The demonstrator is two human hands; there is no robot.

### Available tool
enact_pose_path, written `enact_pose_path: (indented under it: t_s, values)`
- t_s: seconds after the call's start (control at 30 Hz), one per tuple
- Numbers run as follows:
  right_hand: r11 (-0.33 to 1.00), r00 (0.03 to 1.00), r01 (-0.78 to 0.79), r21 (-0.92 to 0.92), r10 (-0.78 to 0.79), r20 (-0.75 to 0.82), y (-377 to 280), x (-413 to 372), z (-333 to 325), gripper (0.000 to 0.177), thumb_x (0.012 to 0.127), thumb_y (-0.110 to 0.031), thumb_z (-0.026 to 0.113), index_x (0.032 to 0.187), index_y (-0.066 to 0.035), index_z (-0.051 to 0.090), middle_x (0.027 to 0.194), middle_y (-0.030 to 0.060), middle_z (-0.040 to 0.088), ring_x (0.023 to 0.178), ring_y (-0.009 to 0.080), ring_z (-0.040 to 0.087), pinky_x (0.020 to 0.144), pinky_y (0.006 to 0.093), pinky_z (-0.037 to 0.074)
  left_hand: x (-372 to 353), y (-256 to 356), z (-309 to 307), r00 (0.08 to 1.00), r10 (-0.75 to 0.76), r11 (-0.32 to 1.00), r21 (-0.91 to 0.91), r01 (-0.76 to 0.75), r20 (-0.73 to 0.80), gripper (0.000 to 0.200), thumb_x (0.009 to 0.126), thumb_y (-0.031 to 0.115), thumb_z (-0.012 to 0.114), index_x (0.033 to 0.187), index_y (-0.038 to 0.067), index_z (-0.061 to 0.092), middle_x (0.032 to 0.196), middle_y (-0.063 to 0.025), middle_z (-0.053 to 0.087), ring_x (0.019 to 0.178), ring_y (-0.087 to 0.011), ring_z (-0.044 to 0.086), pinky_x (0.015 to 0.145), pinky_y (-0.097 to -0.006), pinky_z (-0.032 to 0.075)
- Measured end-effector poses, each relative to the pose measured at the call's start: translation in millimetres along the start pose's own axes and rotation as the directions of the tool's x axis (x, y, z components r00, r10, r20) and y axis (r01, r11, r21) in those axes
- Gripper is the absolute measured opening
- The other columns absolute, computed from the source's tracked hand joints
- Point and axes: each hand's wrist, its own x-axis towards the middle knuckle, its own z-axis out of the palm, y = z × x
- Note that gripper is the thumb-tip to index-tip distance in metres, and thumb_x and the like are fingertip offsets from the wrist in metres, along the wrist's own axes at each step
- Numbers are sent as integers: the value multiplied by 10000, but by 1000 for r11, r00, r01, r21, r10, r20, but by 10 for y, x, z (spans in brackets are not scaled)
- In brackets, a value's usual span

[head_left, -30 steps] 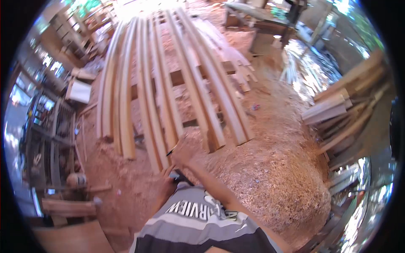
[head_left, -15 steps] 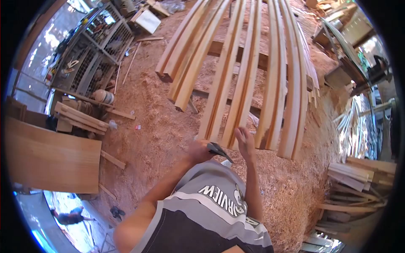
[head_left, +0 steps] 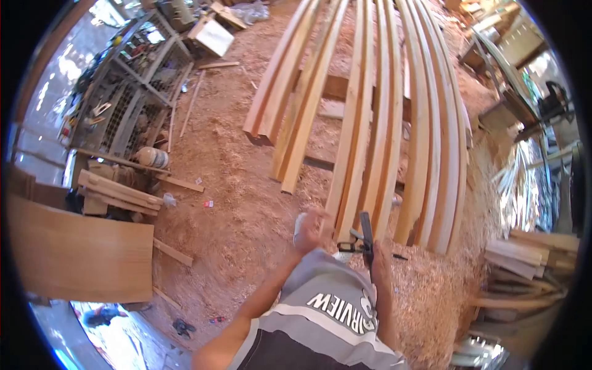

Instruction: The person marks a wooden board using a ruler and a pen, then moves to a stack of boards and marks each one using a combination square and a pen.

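My left hand (head_left: 312,229) is beside the near ends of the wooden strips, blurred, its fingers seemingly stretched out and apart. Along its outer side shows a white patch that I cannot identify. My right hand (head_left: 382,266) is closed around a dark tool (head_left: 367,233) with a flat upright bar and a small frame-like part on its left. A thin dark pointed piece sticks out to the right of that hand. Just beyond both hands lie long grooved wooden strips (head_left: 349,179), side by side on crosswise supports.
Wood shavings (head_left: 234,246) cover the ground. A wide wooden panel (head_left: 80,253) and stacked boards (head_left: 120,191) are at the left, below a mesh-sided rack (head_left: 139,80). More lumber (head_left: 518,256) is piled at the right. A bench (head_left: 509,102) stands at the upper right.
The dark tool has passed from my left hand to my right hand. My right hand has come down from the strip ends. The view has shifted slightly.
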Motion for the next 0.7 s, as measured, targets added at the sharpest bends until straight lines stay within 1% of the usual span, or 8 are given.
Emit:
enact_pose_path:
  t_s: [0.07,0.17,0.23,0.33,0.37,0.47,0.5,0.7]
  values:
    - [995,987,-52,88,65,-149,-150,-32,118,498,1109,-514,452,814,-137,588,648,-47,499,525,60,431,462,254,299,93,-620,4,883,-448,860,-338,382,-140,349,964,288,770,1204,70,641,1105,-53,675,1055,-249,666,916,-359,534]
    - [979,974,-35,199,78,-212,-121,44,90,524,1096,-554,455,838,-126,612,634,-24,513,517,71,455,460,258,324,149,-1580,187,711,-694,618,-411,670,115,449,1067,452,585,1336,91,598,1223,-47,678,1106,-261,659,973,-392,528]
    - [974,962,-51,220,107,-252,-231,-32,100,530,1097,-558,447,847,-123,618,631,-19,516,513,74,457,459,258,327,163,-1763,307,395,-578,232,-320,918,714,853,964,790,453,1498,129,522,1413,-139,623,1261,-278,605,1059,-471,494]
    - [965,955,10,262,69,-289,-186,-99,23,563,1085,-603,423,886,-111,613,621,6,542,471,89,475,421,249,356,190,-1655,508,464,-483,183,-432,883,742,1044,884,903,351,1590,137,429,1545,-159,530,1381,-326,529,1157,-536,411]
    - [964,944,28,263,60,-324,-167,-143,-20,557,1086,-598,427,889,-110,609,632,10,549,467,90,473,416,249,354,191,-1759,492,395,-455,-46,-464,885,798,1070,863,909,367,1588,124,425,1558,-153,515,1403,-347,511,1185,-560,386]
    - [956,915,14,293,105,-389,-90,-228,-156,544,1088,-589,430,906,-107,604,645,13,552,465,92,472,410,248,353,196,-1822,432,394,-296,-190,-458,868,870,1039,908,873,368,1575,80,431,1568,-159,504,1435,-364,456,1222,-562,310]
    - [946,900,-20,323,158,-406,-43,-267,-186,538,1090,-586,429,919,-105,601,646,13,549,467,93,473,410,248,355,249,-1611,445,376,-446,-146,-480,865,813,1089,873,899,377,1552,52,450,1524,-187,541,1384,-367,514,1190,-554,373]
    - [909,831,36,414,203,-517,156,-384,-356,540,1086,-585,450,938,-107,653,593,-8,532,453,81,476,399,244,353,358,-2198,721,504,-347,-80,-561,824,791,898,985,787,348,1542,91,462,1447,-112,613,1272,-326,622,1092,-517,516]
